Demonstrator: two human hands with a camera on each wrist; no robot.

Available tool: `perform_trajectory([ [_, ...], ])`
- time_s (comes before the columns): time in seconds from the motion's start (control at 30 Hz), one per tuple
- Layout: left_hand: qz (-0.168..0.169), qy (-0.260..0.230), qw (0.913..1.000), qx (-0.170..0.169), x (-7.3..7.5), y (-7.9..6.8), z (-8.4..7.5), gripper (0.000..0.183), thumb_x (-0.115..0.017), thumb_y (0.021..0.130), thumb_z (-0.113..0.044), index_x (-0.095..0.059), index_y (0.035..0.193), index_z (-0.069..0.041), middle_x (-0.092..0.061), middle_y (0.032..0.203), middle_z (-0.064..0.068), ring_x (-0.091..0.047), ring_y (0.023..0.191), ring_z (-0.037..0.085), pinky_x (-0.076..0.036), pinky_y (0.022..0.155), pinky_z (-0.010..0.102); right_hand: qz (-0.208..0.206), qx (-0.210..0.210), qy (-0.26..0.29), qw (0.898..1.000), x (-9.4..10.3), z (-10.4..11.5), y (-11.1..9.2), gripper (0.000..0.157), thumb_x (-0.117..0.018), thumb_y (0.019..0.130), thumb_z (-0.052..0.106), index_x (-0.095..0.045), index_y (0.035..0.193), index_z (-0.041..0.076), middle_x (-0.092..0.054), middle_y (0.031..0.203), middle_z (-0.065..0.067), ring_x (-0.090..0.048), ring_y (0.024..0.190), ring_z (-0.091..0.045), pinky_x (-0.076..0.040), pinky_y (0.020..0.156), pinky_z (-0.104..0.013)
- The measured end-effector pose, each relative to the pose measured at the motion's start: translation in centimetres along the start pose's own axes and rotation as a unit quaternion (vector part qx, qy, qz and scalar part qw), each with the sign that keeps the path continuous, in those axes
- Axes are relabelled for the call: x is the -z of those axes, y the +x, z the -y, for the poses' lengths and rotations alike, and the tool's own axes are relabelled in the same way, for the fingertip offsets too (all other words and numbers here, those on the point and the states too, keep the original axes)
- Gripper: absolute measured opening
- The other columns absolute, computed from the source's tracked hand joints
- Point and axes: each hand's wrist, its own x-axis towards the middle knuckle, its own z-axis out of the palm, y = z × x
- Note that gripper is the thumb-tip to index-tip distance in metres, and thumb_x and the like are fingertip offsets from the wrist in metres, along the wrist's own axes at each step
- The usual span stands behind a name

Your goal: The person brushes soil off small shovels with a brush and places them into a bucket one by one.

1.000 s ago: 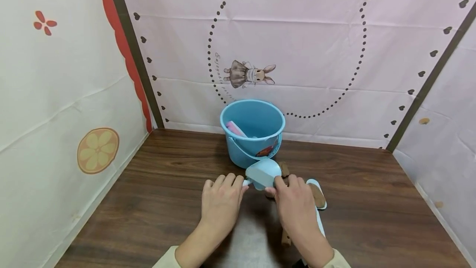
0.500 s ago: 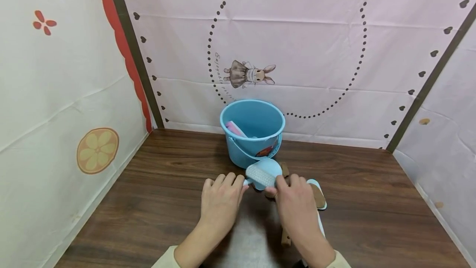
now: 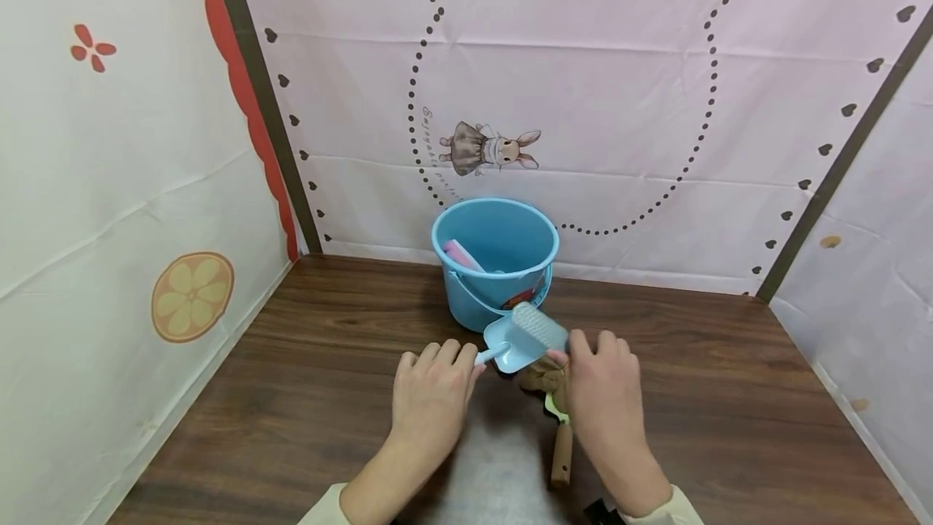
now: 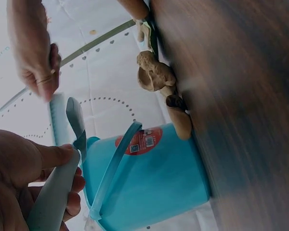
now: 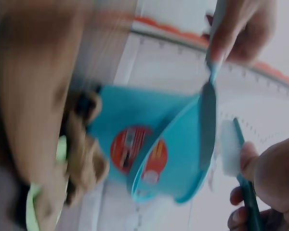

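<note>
My left hand (image 3: 430, 403) grips the white handle of a small light blue shovel (image 3: 514, 358), held above the table before the bucket. In the right wrist view the shovel's blade (image 5: 208, 125) shows nearly edge-on. My right hand (image 3: 607, 403) holds a brush (image 3: 539, 326) by its handle, bristled side facing up in the head view and lying across the shovel's far right side. In the right wrist view the pale bristles (image 5: 229, 148) are blurred. Below the brush, brown clay-like lumps (image 3: 541, 379) lie beside a green tool with a wooden handle (image 3: 561, 454).
A blue bucket (image 3: 477, 298) stands just behind the shovel, against the back wall cloth. Inside it a pink and white item (image 3: 462, 255) leans on the left. The brown wooden table (image 3: 321, 379) stretches to both sides, with printed cloth walls around it.
The brush has turned from its smooth back to its bristles and shifted right with my right hand. That hand covers where a blue-rimmed brown item showed; the green tool has come into sight.
</note>
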Motion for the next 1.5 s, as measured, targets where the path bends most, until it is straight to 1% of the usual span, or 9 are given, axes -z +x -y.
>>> perform_trajectory([
  [0.13, -0.017, -0.003, 0.9998, -0.008, -0.3, 0.0, 0.0, 0.025, -0.083, 0.084, -0.033, -0.064, 0.087, -0.016, -0.058, 0.076, 0.001, -0.058, 0.068, 0.022, -0.032, 0.056, 0.034, -0.010, 0.070, 0.012, 0.997, -0.2, 1.4, -0.5, 0.050, -0.048, 0.097, 0.052, -0.052, 0.080, 0.005, -0.038, 0.067, -0.008, -0.035, 0.056, -0.023, -0.032, 0.051, -0.033],
  [0.23, -0.027, -0.008, 0.9995, -0.014, -0.4, 0.0, -0.1, 0.026, -0.083, 0.084, -0.034, -0.065, 0.087, -0.016, -0.059, 0.076, 0.001, -0.058, 0.068, 0.022, -0.032, 0.056, 0.034, -0.007, 0.074, 0.002, 0.997, -0.4, 1.8, -0.6, 0.058, -0.032, 0.100, 0.057, -0.051, 0.079, 0.006, -0.040, 0.068, -0.008, -0.036, 0.057, -0.023, -0.033, 0.053, -0.032],
  [0.47, -0.024, -0.013, 0.9995, -0.018, -0.2, 0.0, 0.0, 0.027, -0.083, 0.085, -0.033, -0.063, 0.085, -0.015, -0.055, 0.073, 0.001, -0.053, 0.063, 0.020, -0.029, 0.055, 0.032, -0.011, 0.001, -0.016, 1.000, -0.2, -0.8, 0.0, 0.040, -0.070, 0.086, 0.039, -0.059, 0.086, 0.001, -0.046, 0.073, -0.014, -0.043, 0.059, -0.030, -0.040, 0.051, -0.041],
  [0.53, -0.022, -0.010, 0.9996, -0.016, -0.2, 0.0, 0.1, 0.027, -0.083, 0.084, -0.033, -0.063, 0.085, -0.015, -0.056, 0.073, 0.001, -0.053, 0.063, 0.020, -0.030, 0.055, 0.032, -0.011, 0.001, -0.009, 1.000, 0.2, -1.0, 0.1, 0.038, -0.073, 0.086, 0.036, -0.060, 0.087, 0.000, -0.048, 0.074, -0.015, -0.044, 0.060, -0.031, -0.042, 0.052, -0.042],
  [0.77, -0.013, -0.004, 0.9999, -0.009, 0.0, 0.2, 0.2, 0.026, -0.082, 0.085, -0.034, -0.065, 0.088, -0.015, -0.058, 0.076, 0.001, -0.057, 0.067, 0.022, -0.033, 0.056, 0.034, -0.011, 0.094, 0.013, 0.995, 0.4, 1.6, -0.2, 0.058, -0.032, 0.105, 0.050, -0.049, 0.075, 0.004, -0.041, 0.068, -0.007, -0.035, 0.057, -0.022, -0.035, 0.053, -0.032],
  [0.87, -0.018, -0.004, 0.9998, -0.009, 0.1, 0.3, 0.3, 0.026, -0.082, 0.086, -0.034, -0.064, 0.088, -0.015, -0.058, 0.075, 0.001, -0.057, 0.067, 0.022, -0.034, 0.057, 0.035, 0.002, 0.096, -0.012, 0.995, 0.1, 1.6, -0.4, 0.063, -0.022, 0.106, 0.052, -0.048, 0.073, 0.004, -0.039, 0.066, -0.007, -0.035, 0.056, -0.021, -0.035, 0.052, -0.030],
  [0.97, -0.019, -0.002, 0.9998, -0.009, 0.1, 0.3, 0.3, 0.026, -0.081, 0.086, -0.035, -0.064, 0.086, -0.015, -0.056, 0.073, 0.001, -0.055, 0.065, 0.022, -0.033, 0.057, 0.034, 0.008, 0.063, -0.031, 0.998, -0.2, 0.5, -0.2, 0.065, -0.024, 0.105, 0.052, -0.052, 0.075, 0.002, -0.047, 0.067, -0.010, -0.043, 0.058, -0.026, -0.041, 0.052, -0.034],
  [1.27, -0.014, -0.003, 0.9999, -0.003, 0.2, 0.2, 0.4, 0.026, -0.082, 0.086, -0.034, -0.065, 0.088, -0.014, -0.058, 0.075, 0.001, -0.054, 0.064, 0.020, -0.032, 0.056, 0.033, -0.011, -0.016, -0.023, 1.000, 0.4, -2.6, 0.5, 0.040, -0.072, 0.091, 0.031, -0.056, 0.077, -0.002, -0.053, 0.072, -0.017, -0.048, 0.061, -0.033, -0.046, 0.054, -0.043],
  [1.5, -0.003, -0.005, 1.0000, 0.000, 0.2, 0.3, 0.4, 0.025, -0.081, 0.087, -0.034, -0.066, 0.089, -0.014, -0.059, 0.075, 0.001, -0.054, 0.064, 0.020, -0.031, 0.055, 0.033, -0.008, -0.013, -0.004, 1.000, 0.7, -2.2, 0.5, 0.050, -0.055, 0.098, 0.044, -0.054, 0.076, -0.001, -0.049, 0.069, -0.014, -0.044, 0.059, -0.031, -0.043, 0.054, -0.040],
])
